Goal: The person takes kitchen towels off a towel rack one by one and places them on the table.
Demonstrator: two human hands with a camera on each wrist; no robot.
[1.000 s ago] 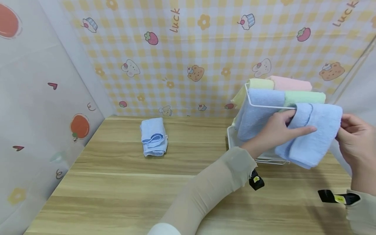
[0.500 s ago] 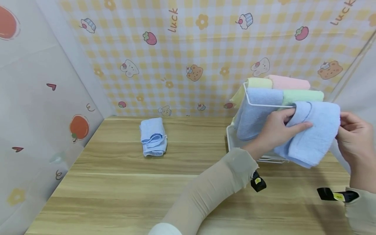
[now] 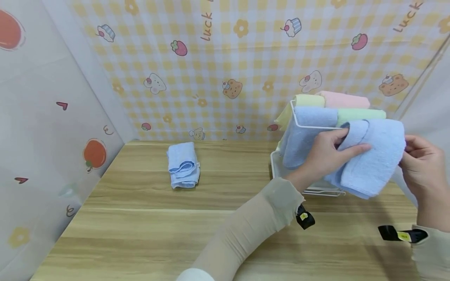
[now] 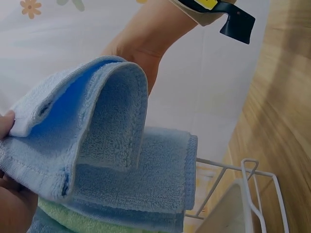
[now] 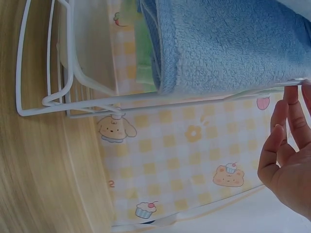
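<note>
At the right of the head view, my left hand pinches the left side of a light blue towel, thumb in front. This towel hangs folded over the front rail of a white wire rack. The left wrist view shows its raised upper layer bent open like a loop above the hanging layers. My right hand is at the towel's right edge; in the right wrist view, its fingertips pinch the rack's rail beside the cloth. Part of the rack is hidden behind the towel and left forearm.
Behind the held towel, a darker blue towel, a green towel, a yellow towel and a pink towel hang on the rack. Another folded blue towel lies on the wooden table, left of centre. A checked cloth covers the back.
My left hand and the held towel's upper part have shifted slightly left. The right hand stays at the towel's right edge, and the towel on the table has not moved.
</note>
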